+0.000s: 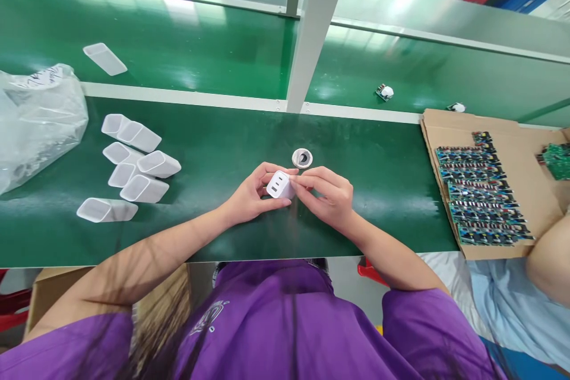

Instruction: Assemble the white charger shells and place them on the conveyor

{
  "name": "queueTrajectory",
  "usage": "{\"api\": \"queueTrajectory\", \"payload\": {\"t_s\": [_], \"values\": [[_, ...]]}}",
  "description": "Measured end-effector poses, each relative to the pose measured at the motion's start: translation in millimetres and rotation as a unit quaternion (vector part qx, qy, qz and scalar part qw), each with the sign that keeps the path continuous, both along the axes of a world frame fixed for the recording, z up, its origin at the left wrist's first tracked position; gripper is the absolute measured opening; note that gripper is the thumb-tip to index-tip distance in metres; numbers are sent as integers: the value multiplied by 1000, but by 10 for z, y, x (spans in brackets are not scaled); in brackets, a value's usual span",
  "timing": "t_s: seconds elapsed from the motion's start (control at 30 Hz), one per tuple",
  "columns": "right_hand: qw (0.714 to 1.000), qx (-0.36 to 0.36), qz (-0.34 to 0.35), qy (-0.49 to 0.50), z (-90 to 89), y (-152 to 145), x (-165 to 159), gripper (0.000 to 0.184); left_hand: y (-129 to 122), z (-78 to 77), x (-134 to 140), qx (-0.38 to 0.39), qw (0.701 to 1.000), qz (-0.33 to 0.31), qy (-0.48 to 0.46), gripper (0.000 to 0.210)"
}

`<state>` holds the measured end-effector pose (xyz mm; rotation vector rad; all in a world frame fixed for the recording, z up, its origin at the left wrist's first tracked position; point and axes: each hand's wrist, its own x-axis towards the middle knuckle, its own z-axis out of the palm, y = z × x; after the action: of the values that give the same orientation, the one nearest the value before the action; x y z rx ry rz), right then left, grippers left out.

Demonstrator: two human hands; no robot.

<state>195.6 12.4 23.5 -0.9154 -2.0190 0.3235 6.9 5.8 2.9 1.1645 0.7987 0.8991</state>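
Observation:
A white USB charger point(279, 184) is held over the middle of the green bench, its face with several slots turned up toward me. My left hand point(256, 193) is closed around its left side, with the thumb below and the fingers above. At the charger's right edge, the thumb and fingertips of my right hand point(327, 193) are pinched together against it. Whether anything small is between those fingertips is hidden. Just beyond my hands lies a small white roll point(302, 158) with a dark centre.
Several empty white charger shells point(145, 188) lie on the left, near a clear plastic bag point(40, 124). On the right, a cardboard sheet point(534, 190) bears rows of circuit boards point(483, 196). A grey post point(314, 29) rises behind the bench. Another person's arm point(552, 261) is at right.

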Motion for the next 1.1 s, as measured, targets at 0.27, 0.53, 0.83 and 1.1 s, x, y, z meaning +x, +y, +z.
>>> {"api": "queueTrajectory", "payload": {"t_s": [0.27,0.53,0.83,1.1], "values": [[994,70,-8,-82,-70,-19,14,19,-66,-11,-7,98,985,83,118,48],[998,2,21,-54,-150,-82,-37,27,-88,26,-26,148,959,157,182,46],[954,-241,159,-85,-163,-126,-86,57,-10,115,-114,205,927,202,239,39],[898,-351,248,-90,-117,-139,-71,72,41,85,-153,245,903,196,293,40]]}}
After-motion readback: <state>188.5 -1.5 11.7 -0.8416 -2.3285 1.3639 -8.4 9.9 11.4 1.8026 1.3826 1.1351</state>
